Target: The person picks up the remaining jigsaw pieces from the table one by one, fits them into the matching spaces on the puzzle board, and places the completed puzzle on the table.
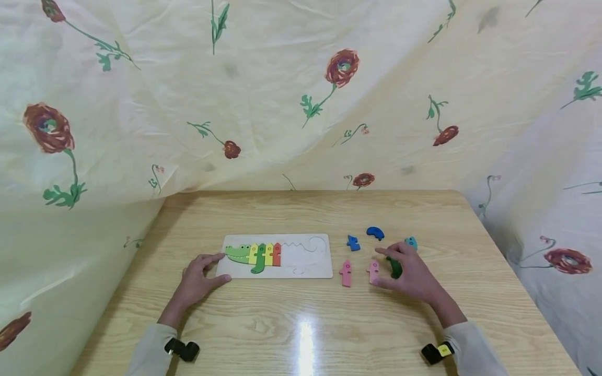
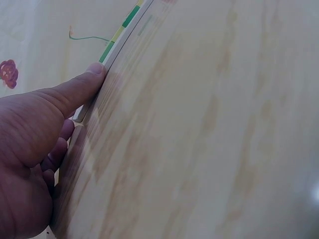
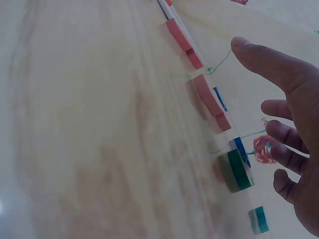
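A pale puzzle board [image 1: 305, 271] lies on the table with a crocodile partly laid out on it: green head [image 1: 238, 254], then yellow, green, yellow and red pieces [image 1: 277, 255]. My left hand [image 1: 197, 279] touches the board's left end, the thumb [image 2: 92, 74] at its near edge. Over the loose pieces hovers my right hand [image 1: 408, 269], fingers spread and nothing held. Its thumb is near a pink piece [image 1: 373, 267], and a dark green piece [image 1: 396, 268] lies partly hidden beneath the hand. Another pink piece [image 1: 346, 273] lies to the left.
Behind the pink pieces are a blue piece [image 1: 353, 243] and a curved blue piece [image 1: 375, 233]. A teal piece [image 1: 411, 242] lies beyond the right hand, partly covered. Flower-printed cloth [image 1: 263, 104] hangs around the wooden table [image 1: 263, 324].
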The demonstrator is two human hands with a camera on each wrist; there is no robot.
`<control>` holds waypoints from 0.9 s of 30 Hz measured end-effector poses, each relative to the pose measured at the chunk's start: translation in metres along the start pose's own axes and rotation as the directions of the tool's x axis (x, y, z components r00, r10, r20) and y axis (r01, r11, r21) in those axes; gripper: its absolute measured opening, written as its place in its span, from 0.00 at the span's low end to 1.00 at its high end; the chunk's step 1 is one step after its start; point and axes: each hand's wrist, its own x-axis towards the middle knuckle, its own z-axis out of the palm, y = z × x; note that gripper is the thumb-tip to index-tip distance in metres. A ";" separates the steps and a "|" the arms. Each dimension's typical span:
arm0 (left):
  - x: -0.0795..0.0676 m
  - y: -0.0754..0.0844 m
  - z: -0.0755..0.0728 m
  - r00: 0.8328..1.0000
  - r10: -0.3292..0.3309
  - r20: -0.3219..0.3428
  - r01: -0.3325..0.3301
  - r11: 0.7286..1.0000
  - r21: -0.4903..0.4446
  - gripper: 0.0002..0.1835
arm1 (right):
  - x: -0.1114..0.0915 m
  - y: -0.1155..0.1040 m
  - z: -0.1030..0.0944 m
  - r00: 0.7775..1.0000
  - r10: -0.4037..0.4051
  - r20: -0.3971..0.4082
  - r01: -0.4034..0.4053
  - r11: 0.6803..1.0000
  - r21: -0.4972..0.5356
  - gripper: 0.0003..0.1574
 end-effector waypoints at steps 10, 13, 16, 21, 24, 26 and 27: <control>-0.001 0.002 0.000 1.000 0.003 -0.007 -0.003 1.000 -0.009 0.40 | -0.004 0.008 0.007 1.000 0.026 0.006 -0.026 0.999 -0.021 0.50; -0.001 0.002 0.000 1.000 -0.002 -0.005 0.002 1.000 -0.011 0.40 | -0.004 0.008 0.008 0.999 0.034 0.010 -0.033 0.999 -0.024 0.50; -0.001 0.002 -0.001 1.000 -0.002 -0.001 0.002 1.000 -0.014 0.40 | -0.004 0.008 0.009 0.999 0.044 0.016 -0.043 0.999 -0.031 0.51; -0.001 0.001 -0.001 1.000 0.001 0.000 -0.001 1.000 -0.016 0.40 | -0.004 0.009 0.011 0.998 0.056 0.024 -0.055 0.997 -0.052 0.52; -0.001 0.001 -0.001 1.000 0.008 0.000 -0.008 1.000 -0.014 0.40 | -0.004 0.010 0.012 0.998 0.062 0.027 -0.060 0.996 -0.062 0.52; -0.001 0.000 -0.001 1.000 0.014 0.000 -0.014 1.000 -0.012 0.40 | -0.003 0.009 0.012 0.997 0.067 0.031 -0.065 0.996 -0.065 0.52; -0.001 0.000 -0.001 1.000 0.015 -0.001 -0.015 1.000 -0.011 0.40 | -0.003 0.009 0.012 0.997 0.068 0.035 -0.065 0.996 -0.063 0.51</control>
